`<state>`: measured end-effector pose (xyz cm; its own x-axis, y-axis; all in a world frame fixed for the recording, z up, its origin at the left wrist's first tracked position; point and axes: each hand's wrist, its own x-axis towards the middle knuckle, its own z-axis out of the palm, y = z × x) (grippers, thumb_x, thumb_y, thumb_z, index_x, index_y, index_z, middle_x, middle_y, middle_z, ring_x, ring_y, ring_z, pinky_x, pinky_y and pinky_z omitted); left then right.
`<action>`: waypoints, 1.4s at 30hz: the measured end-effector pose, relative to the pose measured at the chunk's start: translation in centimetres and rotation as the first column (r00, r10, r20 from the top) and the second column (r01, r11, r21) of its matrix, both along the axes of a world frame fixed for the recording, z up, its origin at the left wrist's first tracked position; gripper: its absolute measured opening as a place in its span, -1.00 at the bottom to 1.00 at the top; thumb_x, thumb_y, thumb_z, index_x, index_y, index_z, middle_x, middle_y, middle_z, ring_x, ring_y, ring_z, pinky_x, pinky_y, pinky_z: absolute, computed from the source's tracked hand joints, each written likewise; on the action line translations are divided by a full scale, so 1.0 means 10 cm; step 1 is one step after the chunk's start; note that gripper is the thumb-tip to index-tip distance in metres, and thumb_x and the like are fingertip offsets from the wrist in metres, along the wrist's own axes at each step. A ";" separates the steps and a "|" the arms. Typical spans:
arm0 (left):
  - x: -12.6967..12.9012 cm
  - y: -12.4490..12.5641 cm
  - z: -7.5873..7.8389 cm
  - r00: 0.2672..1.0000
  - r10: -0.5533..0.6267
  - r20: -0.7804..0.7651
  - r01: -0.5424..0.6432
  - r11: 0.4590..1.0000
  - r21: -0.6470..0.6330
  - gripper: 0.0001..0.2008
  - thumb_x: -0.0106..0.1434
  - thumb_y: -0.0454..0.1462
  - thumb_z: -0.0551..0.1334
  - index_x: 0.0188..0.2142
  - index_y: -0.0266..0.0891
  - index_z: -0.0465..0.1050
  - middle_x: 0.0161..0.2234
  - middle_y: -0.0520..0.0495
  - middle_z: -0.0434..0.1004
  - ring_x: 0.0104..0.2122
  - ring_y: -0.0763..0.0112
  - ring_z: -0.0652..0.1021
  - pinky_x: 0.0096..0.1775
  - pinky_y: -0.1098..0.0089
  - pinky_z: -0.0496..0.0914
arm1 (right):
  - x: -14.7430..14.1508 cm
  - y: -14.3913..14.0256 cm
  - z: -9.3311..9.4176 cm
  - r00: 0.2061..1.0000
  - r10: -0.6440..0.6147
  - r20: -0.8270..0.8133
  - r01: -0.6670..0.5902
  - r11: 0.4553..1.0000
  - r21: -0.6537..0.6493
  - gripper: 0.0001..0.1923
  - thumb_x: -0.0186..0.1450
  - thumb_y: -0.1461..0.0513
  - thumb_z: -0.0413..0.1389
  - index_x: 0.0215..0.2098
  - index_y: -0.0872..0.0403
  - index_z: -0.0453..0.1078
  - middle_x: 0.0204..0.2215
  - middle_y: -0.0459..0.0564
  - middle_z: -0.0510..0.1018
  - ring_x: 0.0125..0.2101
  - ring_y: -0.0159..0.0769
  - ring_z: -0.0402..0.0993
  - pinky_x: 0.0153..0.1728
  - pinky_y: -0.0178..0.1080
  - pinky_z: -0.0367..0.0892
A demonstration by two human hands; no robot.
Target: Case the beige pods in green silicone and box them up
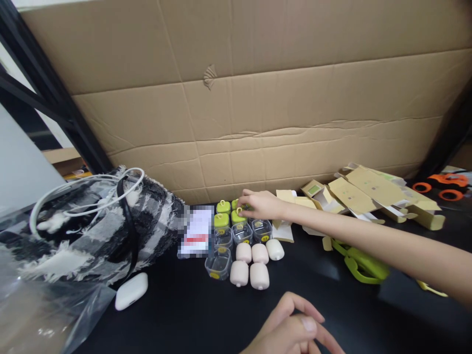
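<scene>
Your right hand (pixel 258 204) is stretched far forward across the black tabletop (pixel 184 314), its arm coming in from the right edge, and its thumb and forefinger are pressed together on the small yellow ring loop that stands up from a lime-green square lid (pixel 238 216). That lid sits in the back rows of a cluster of small containers close to the tall corrugated cardboard wall (pixel 258 98); two more green-lidded ones (pixel 222 207) stand just to its left, and small clear plastic square cups with yellow stickers (pixel 241 232) stand immediately in front of it, toward you. The pinched lid lies directly under your fingertips, so the ring points up into the grip and the cups lie nearer you than the hand does. Just in front of the cups are pale pink rounded capsule-like pieces (pixel 254 263), five of them, lying close together. Your left hand (pixel 291 329) is low at the near edge, well apart from the cluster, fingers loosely curled with thumb near forefinger and holding nothing that you can see (its palm side is hidden). The right hand is plainly the nearer one to the lids. To the right lie flattened tan cardboard boxes (pixel 365 194) and lime-green handled scissors (pixel 359 265) under your forearm; to the left, a black-and-white fuzzy bag (pixel 92 231) and a white earbud case (pixel 132 290).
</scene>
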<state>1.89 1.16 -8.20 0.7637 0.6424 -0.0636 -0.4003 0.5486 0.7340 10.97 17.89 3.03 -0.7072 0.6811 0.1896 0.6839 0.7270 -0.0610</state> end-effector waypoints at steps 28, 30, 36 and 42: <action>-0.12 -0.03 0.29 0.969 -0.027 -0.246 0.019 0.999 -0.035 -0.55 0.03 0.02 0.36 -0.32 -0.26 0.29 -0.38 -0.11 0.62 -0.61 0.65 0.34 -0.51 0.46 -0.05 | 1.91 -1.58 -0.30 0.911 -0.402 -0.093 0.373 0.898 -0.233 -0.69 0.34 -0.01 0.01 -0.27 0.04 0.41 -0.42 -0.05 0.53 -0.46 -0.25 0.49 -0.42 -0.24 0.35; -0.11 -0.04 0.31 0.967 -0.029 -0.252 0.016 0.998 -0.053 -0.56 0.02 0.01 0.37 -0.33 -0.26 0.30 -0.39 -0.10 0.63 -0.61 0.64 0.36 -0.51 0.47 -0.03 | 1.88 -1.57 -0.21 0.916 -0.375 -0.144 0.335 0.911 -0.239 -0.71 0.35 0.01 0.01 -0.30 0.04 0.40 -0.46 -0.07 0.51 -0.50 -0.29 0.46 -0.46 -0.27 0.34; -0.08 -0.05 0.38 0.970 -0.014 -0.243 -0.021 0.990 -0.140 -0.32 -0.06 0.19 0.31 -0.13 -0.26 0.32 -0.46 -0.08 0.64 -0.63 0.59 0.41 -0.48 0.50 0.08 | 1.51 -1.57 0.05 0.985 0.019 -0.173 -0.029 0.998 -0.054 -0.84 0.38 0.14 0.04 -0.20 0.01 0.40 -0.42 -0.10 0.45 -0.51 -0.39 0.40 -0.53 -0.34 0.23; -0.03 -0.02 0.23 0.998 -0.056 -0.014 0.051 0.974 -0.219 -0.24 0.03 0.20 0.25 0.05 -0.26 0.27 -0.39 -0.19 0.66 -0.58 0.49 0.50 -0.50 0.51 0.16 | 1.11 -1.66 -0.09 0.957 0.257 -0.132 -0.281 0.934 -0.221 -0.81 0.38 0.32 -0.03 -0.10 -0.05 0.30 -0.39 -0.14 0.40 -0.51 -0.41 0.32 -0.52 -0.33 0.17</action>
